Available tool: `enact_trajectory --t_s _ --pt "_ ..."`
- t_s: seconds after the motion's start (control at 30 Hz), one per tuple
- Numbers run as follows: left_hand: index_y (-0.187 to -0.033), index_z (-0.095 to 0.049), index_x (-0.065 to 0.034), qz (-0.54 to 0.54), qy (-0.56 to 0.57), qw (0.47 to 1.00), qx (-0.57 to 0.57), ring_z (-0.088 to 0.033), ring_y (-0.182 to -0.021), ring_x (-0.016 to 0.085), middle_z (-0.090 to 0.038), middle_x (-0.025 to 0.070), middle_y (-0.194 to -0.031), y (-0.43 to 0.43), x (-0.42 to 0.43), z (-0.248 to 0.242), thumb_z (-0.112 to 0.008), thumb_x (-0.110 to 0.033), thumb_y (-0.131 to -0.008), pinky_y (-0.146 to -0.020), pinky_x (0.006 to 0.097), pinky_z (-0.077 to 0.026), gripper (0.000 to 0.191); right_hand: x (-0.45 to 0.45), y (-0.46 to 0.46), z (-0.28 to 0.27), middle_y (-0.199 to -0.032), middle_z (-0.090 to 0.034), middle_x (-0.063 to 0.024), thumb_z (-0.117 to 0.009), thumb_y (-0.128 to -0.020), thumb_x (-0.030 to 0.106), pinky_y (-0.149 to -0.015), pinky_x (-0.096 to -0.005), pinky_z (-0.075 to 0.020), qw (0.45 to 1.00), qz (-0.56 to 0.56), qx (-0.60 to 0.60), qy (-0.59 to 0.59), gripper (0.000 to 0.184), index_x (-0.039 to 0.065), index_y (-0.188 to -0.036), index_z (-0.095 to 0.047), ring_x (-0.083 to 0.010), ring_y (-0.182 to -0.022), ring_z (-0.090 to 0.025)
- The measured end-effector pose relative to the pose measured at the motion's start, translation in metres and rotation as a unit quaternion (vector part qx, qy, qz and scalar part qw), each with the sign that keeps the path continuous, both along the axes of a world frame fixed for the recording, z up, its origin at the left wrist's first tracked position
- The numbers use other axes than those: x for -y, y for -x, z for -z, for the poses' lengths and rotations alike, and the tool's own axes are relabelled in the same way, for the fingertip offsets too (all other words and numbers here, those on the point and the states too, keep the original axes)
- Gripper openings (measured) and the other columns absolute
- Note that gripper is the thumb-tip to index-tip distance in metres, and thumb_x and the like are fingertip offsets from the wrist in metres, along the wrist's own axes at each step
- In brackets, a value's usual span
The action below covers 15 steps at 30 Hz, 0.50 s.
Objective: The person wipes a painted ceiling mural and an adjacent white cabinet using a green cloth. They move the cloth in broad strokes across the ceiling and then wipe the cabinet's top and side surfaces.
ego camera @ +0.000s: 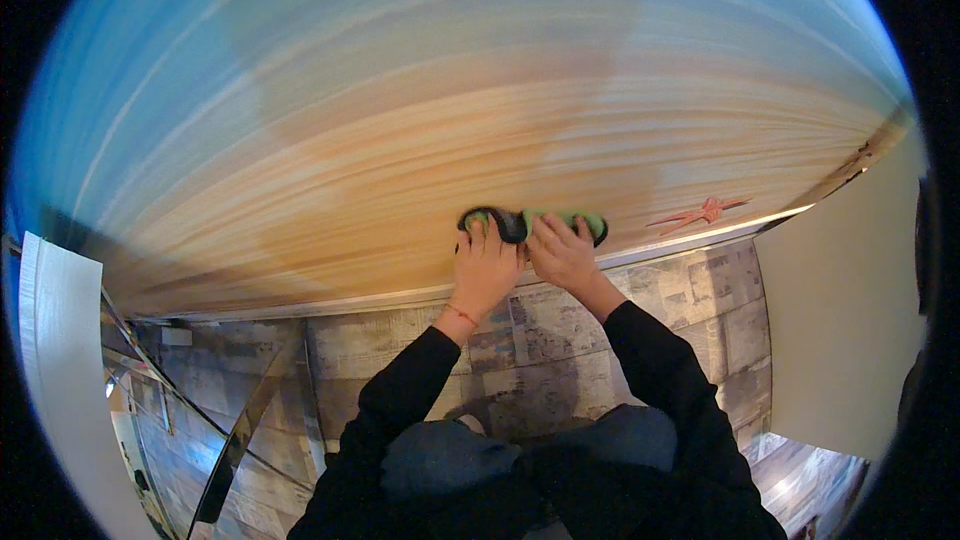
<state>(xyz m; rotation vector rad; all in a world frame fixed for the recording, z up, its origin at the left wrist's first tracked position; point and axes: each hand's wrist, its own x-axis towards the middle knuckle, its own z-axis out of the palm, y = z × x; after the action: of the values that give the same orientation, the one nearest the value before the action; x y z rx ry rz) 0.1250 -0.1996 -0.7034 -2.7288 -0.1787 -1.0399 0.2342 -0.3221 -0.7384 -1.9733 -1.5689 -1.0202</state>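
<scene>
Both of my hands are on a long green-and-black object [513,226], perhaps a hand-held pad, against the sandy lower part of a mural [420,112]. Whether it is one piece or two, I cannot tell. My left hand [484,264] grips its left end, where black curves around the green. Fingers of my right hand [561,253] lie over the green right end. The two hands are close together, just above the mural's pale bottom edge [420,298]. To the right, a reddish starfish [703,214] shows on the mural.
Patchwork-patterned flooring [555,337] lies below the mural. A pale panel [825,300] stands at the right, and a white board [60,315] at the left. Thin metal bars [247,427] cross the floor area at the lower left.
</scene>
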Motion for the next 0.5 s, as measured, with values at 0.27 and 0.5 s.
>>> enact_trajectory --t_s 0.27,0.5 --pt "-0.092 -0.065 -0.0051 -0.007 0.024 1.0 -0.014 -0.053 -0.097 0.039 -0.062 0.0175 -0.103 0.007 -0.009 0.025 -0.062 -0.026 -0.076 -0.081 0.0531 -0.042 0.027 -0.007 0.012 0.012 -0.131 -0.052 0.0041 -0.059 -0.079 0.022 -0.09 -0.0461 -0.0416 1.0 0.007 -0.015 0.024 0.026 0.018 -0.103 -0.066 -0.0144 -0.119 -0.048" --pt "-0.095 -0.062 -0.0008 0.017 0.009 0.996 -0.087 -0.053 -0.096 0.044 -0.059 0.0255 -0.102 0.034 -0.025 0.073 -0.061 -0.03 -0.08 -0.081 0.0526 -0.043 0.033 0.004 0.018 0.032 -0.138 -0.045 0.0052 -0.055 -0.081 0.017 -0.091 -0.0383 -0.0462 0.983 -0.07 -0.056 0.158 0.036 0.015 -0.116 -0.061 -0.0111 -0.122 -0.046"
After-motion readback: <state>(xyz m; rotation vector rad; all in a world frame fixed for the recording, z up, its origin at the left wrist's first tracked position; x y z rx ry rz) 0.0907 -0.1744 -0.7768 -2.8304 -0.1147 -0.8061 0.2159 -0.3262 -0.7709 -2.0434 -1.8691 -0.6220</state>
